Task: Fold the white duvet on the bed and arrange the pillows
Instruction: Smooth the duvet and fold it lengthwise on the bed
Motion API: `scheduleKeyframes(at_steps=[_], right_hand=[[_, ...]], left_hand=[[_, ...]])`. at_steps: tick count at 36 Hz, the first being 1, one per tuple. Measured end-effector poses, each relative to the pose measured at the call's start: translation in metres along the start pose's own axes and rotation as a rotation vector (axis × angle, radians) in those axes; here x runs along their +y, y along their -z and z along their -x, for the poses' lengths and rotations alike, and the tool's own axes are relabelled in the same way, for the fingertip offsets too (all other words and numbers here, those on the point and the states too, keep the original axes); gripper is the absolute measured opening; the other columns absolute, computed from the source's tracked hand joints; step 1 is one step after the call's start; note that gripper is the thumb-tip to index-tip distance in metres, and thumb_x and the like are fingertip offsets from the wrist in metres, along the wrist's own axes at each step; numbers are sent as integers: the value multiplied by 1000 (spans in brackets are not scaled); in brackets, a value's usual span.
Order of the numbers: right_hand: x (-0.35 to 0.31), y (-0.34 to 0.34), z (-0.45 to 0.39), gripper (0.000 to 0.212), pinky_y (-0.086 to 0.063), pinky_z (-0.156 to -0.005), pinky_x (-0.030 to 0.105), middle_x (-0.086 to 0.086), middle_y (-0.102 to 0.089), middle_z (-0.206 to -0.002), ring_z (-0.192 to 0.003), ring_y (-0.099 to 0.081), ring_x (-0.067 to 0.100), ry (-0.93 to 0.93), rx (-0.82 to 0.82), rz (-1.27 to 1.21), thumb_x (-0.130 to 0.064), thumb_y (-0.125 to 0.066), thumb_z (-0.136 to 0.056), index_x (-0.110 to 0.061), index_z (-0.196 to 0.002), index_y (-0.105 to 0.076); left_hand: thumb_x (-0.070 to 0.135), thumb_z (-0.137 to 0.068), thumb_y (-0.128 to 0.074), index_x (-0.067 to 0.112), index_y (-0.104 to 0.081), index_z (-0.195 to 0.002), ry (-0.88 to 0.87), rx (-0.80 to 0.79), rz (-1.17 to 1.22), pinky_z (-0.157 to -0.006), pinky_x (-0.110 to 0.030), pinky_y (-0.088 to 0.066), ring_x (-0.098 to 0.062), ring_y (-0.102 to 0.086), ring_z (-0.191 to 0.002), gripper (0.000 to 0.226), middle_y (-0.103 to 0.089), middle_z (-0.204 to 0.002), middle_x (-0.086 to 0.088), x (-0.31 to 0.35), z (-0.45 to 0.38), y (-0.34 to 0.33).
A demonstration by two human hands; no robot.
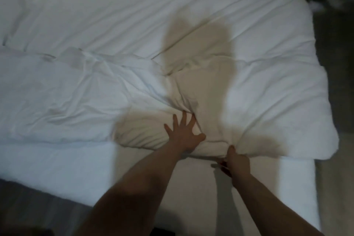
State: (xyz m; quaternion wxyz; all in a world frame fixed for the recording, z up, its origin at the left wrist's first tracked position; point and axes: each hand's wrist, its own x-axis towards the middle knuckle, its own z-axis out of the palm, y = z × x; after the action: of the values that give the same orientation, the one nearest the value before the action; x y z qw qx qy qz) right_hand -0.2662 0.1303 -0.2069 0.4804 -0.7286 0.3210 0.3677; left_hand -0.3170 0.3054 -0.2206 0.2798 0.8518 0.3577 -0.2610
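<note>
While the left hand [183, 134] presses flat, fingers spread wide, pinning the white duvet [220, 74] on the bed [80, 163], the right hand [236, 161] pinches the duvet's near edge, likely to tension the fold.

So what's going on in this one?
A person is working a white duvet on a bed. The left hand presses flat on it with fingers spread, while the right hand pinches its near edge. The duvet lies rumpled and bunched, not yet neatly folded.
</note>
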Motion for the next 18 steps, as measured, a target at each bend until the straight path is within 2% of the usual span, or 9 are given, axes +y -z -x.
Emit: scheduleKeyframes(at_steps=[1, 3, 5, 7, 9, 11, 13, 15, 18], right_hand=[[-2, 10, -1, 44, -56, -49, 33, 15, -69, -94, -57, -71, 24, 29, -44, 86, -42, -60, -93, 0, -108, -59], [-8, 33, 1, 45, -59, -62, 40, 8, -73, -80, -65, -72, 25, 191, -66, 370, -54, -58, -90, -11, -86, -69], [-15, 58, 1, 54, -57, -69, 41, 2, -70, -65, -65, -68, 23, 448, 34, 697, -63, -53, -86, -16, -65, -67], [-26, 80, 1, 52, -51, -62, 36, 1, -62, -57, -59, -60, 18, 647, 160, 805, -55, -55, -88, -12, -60, -58], [-45, 98, 1, 35, -43, -62, 33, -3, -61, -62, -62, -57, 17, 774, 232, 759, -45, -63, -89, -16, -69, -58], [-62, 117, -12, 26, -46, -69, 33, -4, -64, -77, -70, -59, 18, 808, 278, 652, -42, -70, -85, -21, -89, -56], [-76, 137, -33, 45, -53, -80, 42, 5, -65, -99, -85, -64, 25, 746, 320, 515, -43, -76, -79, -21, -109, -50], [-87, 158, -56, 69, -52, -90, 50, 16, -59, -121, -102, -62, 35, 635, 383, 475, -41, -82, -74, -13, -126, -46], [-100, 188, -92, 96, -45, -102, 50, 24, -51, -136, -122, -54, 40, 492, 436, 490, -51, -82, -65, -7, -139, -40]], left_hand=[[73, -83, -49, 44, 2, -154, -16, -17, -19, -112, -68, 9, -29, 17, -149, 91, 15, -163, 12, 3, 2, -2], [68, -85, -51, 44, 1, -154, -49, -38, -55, -113, -68, 5, -28, 14, -150, 90, 14, -163, 12, 3, 7, -1], [66, -85, -53, 45, 1, -153, -69, -34, -78, -115, -66, 2, -26, 12, -151, 89, 12, -163, 14, -1, 10, 0], [67, -86, -52, 46, 1, -153, -71, -51, -82, -116, -64, 2, -24, 11, -151, 88, 10, -163, 14, -4, 13, 2], [68, -86, -50, 47, 1, -153, -64, -76, -75, -116, -63, 2, -24, 11, -151, 88, 10, -164, 14, -4, 20, 2], [71, -85, -49, 47, 1, -153, -60, -107, -67, -117, -62, 2, -25, 11, -151, 89, 11, -164, 12, 0, 28, -1], [73, -83, -49, 46, 2, -154, -55, -118, -73, -117, -61, 2, -26, 11, -151, 91, 12, -164, 9, 8, 36, -9], [73, -82, -50, 44, 1, -154, -35, -91, -69, -118, -59, 3, -26, 10, -151, 93, 12, -164, 5, 21, 44, -22], [71, -83, -52, 36, -2, -156, 15, 15, -10, -119, -55, -1, -26, 6, -151, 96, 5, -165, 0, 51, 53, -42]])
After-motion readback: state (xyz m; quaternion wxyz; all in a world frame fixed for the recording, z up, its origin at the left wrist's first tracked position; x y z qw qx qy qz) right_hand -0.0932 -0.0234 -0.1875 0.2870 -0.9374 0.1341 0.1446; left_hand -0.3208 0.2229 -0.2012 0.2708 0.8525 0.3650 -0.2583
